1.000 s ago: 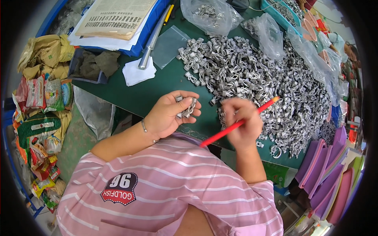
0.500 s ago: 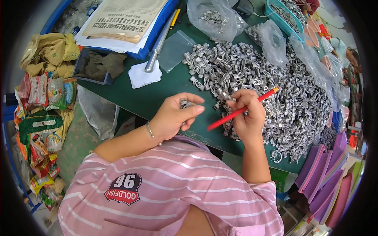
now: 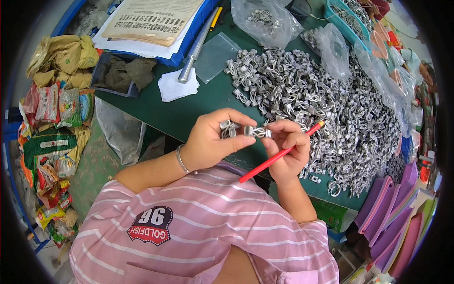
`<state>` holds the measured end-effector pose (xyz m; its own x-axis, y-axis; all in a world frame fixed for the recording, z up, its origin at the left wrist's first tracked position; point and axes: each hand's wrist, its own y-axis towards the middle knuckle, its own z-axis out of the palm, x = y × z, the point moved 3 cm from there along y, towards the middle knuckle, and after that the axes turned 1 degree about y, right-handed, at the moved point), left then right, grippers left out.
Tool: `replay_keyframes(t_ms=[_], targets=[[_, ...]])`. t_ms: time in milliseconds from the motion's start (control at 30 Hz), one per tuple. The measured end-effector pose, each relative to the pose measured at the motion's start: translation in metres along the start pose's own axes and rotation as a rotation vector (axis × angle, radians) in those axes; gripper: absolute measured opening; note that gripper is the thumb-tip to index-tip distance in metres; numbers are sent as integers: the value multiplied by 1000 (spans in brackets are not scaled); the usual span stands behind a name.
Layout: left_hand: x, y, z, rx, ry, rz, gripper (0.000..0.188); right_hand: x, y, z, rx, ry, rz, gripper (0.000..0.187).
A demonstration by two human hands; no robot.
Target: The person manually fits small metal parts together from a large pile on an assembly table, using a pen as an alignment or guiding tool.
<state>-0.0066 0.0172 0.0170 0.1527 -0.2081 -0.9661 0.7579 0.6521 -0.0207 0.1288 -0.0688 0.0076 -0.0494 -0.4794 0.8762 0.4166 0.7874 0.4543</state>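
Grey metal in both grips — one ribbed, looped piece [image 3: 257, 132] pinched btwn thumb and fingertip of L hand [image 3: 213, 139] and, at its far end, by R hand [image 3: 289, 154]. Also tucked in L hand: more pieces [image 3: 228, 128], apt to spill w/ any loosening there. Held slantwise in R hand, red pencil [image 3: 265, 164] — poss. cause of a fumble, w/ same fingers on double duty. Beyond, on green table [image 3: 208, 97], big pile [image 3: 350, 118] of similar pieces; if dropped in, prob. hard to find again. Near front edge, loose ring [image 3: 334, 188], liable to fall if nudged by R forearm [image 3: 295, 196].
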Motion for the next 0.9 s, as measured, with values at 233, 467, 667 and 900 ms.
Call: replay_keyframes(t_ms=[233, 467, 667, 900], targets=[[29, 0, 4, 88, -625, -416, 20, 14, 2, 6, 56, -155, -132, 35], [36, 1, -3, -99, -823, -472, 13, 24, 27, -40, -55, -694, -251, 24], [38, 0, 0, -64, -664, -530, 11, 5, 33, -24, 465, -1244, -256, 18], [37, -3, -5, -43, -500, -502, 13, 10, 39, -19, 416, -1131, -259, 21]])
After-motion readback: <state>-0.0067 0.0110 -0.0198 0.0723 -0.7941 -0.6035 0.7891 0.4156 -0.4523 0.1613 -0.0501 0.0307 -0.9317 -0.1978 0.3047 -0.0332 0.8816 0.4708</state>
